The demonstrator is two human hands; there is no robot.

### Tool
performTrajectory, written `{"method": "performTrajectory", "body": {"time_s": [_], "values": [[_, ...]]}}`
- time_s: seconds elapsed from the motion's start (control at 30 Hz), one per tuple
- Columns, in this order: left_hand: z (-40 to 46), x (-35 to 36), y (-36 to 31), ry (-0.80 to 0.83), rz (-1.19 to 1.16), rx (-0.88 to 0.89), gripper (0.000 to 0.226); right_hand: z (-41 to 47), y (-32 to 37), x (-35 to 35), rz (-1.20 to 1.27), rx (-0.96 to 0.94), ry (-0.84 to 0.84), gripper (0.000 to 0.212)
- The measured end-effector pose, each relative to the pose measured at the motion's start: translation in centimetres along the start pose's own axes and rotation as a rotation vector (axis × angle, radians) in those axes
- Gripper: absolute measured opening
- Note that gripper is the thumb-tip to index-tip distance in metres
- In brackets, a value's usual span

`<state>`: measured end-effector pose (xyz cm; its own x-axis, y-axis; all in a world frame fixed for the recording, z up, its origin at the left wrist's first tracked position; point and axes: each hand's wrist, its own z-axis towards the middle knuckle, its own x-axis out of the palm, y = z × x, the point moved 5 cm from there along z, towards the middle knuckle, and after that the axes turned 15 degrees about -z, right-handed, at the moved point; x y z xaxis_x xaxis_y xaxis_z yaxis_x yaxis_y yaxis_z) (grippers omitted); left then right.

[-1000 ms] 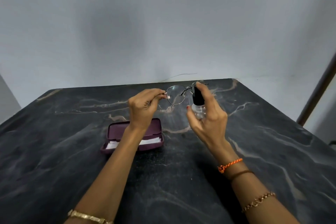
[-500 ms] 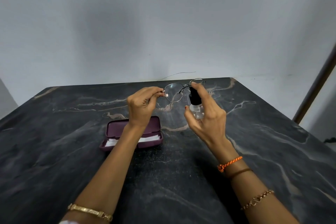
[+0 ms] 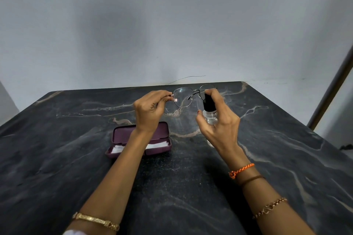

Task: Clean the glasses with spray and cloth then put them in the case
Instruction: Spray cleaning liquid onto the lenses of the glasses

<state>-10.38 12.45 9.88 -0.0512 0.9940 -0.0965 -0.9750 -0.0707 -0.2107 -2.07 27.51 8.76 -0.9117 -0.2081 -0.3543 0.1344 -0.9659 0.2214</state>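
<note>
The right hand [image 3: 219, 126] grips the spray [image 3: 209, 112], forefinger arched over its black cap, nozzle turned toward the glasses [image 3: 189, 96]. The left hand [image 3: 149, 109] pinches the glasses by the outer corner of the frame, holding them in the air just beyond both grips, above the far part of the desk [image 3: 57, 158]. Over the last second little has moved: both hands have kept their holds and the spray has stayed just right of the near lens, with only a slight drift of the view. Fine specks seem to sit on that lens, so the spraying looks under way or just done; wiping and casing remain.

Below the left grip, under the wrist, lies the open case [image 3: 122, 135] with the white cloth [image 3: 158, 145] in it. The left forearm crosses over the case, so reaching the cloth probably means first setting the spray down. Bracelets sit on both wrists.
</note>
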Motion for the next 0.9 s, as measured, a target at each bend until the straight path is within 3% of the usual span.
{"method": "performTrajectory", "body": {"time_s": [0.43, 0.9], "values": [[0.04, 0.01, -0.03, -0.009, -0.001, -0.007, 0.007, -0.19, 0.02, 0.51, 0.056, 0.034, -0.012, 0.064], [-0.03, 0.11, -0.15, 0.002, -0.002, 0.002, 0.006, -0.32, -0.62, 0.65, 0.097, 0.060, -0.009, 0.059]]}}
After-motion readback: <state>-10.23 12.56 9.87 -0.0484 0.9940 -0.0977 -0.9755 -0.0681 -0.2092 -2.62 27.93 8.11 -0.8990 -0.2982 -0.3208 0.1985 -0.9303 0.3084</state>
